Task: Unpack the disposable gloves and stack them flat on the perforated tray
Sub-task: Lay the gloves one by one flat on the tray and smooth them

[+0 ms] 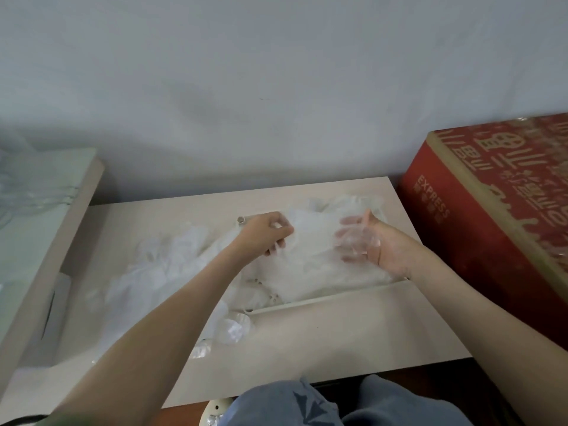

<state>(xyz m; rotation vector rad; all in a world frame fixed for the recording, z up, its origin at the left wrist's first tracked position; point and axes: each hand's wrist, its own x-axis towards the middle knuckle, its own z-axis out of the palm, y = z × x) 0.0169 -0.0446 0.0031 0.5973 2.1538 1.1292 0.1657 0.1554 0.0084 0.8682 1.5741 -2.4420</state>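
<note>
Tray (338, 298) perforations — hidden under gloves (310, 259)

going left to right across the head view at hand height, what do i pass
side shelf → loose gloves → left hand → glove stack on tray → right hand → red box

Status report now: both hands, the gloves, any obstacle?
Left hand pinching glove film. Right hand open under it. Gloves piled on tray. Loose wrappers nearby.
</note>
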